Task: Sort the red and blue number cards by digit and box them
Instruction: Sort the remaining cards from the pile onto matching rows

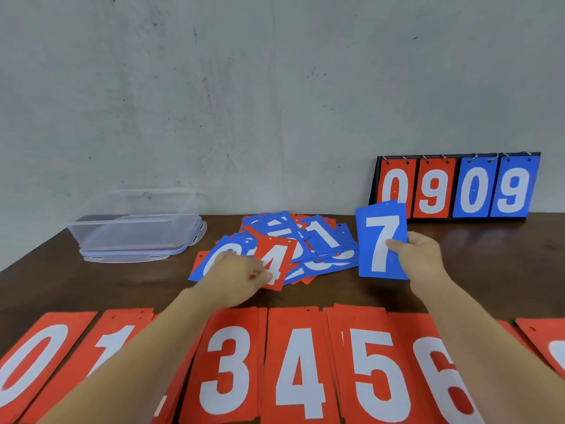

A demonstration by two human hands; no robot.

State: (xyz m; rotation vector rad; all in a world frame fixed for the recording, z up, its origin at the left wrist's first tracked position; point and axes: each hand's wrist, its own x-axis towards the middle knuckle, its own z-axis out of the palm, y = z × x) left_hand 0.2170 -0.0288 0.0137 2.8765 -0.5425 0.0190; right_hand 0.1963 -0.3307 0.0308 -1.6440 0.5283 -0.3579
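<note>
Dark brown wood-grain counter (91, 286), smooth and a little glossy, and behind it stood a mottled grey wall (214, 87) with scuffs and specks. Far left, a clear plastic box (134, 221), rectangular with rounded corners, sat on top of its own lid (125, 257). Far right, against the wall, a black flip scoreboard (455, 186) showed 0 and 9 in red, then 0 and 9 in blue, the flat cards hung on metal rings.

In the middle lay a loose pile (318, 243) of red and blue number cards, overlapping at all angles. The left hand (235, 273) reached in over it, its fingers (264, 275) curled and pinching the lower edge of a red 4 card (276, 261) that lay tilted on the heap. The right hand (423, 255) held a blue 7 card (380, 243) upright just right of the pile, thumb pressed on its face and the other fingers hidden behind it. It partly covered the scoreboard's first red 0.

Along the near edge ran a row of red cards (293, 368), matte with white digits: 0, 1, 3, 4, 5, 6. Both forearms crossed over that row.
</note>
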